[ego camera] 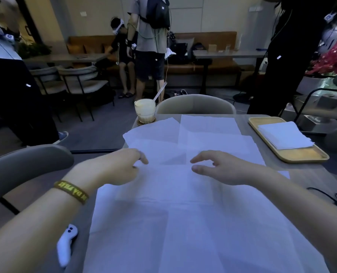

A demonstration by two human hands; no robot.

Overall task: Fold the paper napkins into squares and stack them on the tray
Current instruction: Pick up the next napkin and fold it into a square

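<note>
Several unfolded white paper napkins [183,223] lie overlapping across the table in front of me, the nearest one large and flat. My left hand [122,166] hovers over the far left part of that sheet, fingers loosely curled, holding nothing. My right hand [218,167] hovers to the right of it, thumb and fingers spread and relaxed above the paper. At the far right stands a wooden tray [301,154] with a stack of folded napkins [283,134] on it.
A glass of pale drink [145,110] with a straw stands on a coaster at the table's far left corner. A white controller [66,245] lies at the near left edge, a black cord [329,198] at the right. Chairs ring the table; people stand beyond.
</note>
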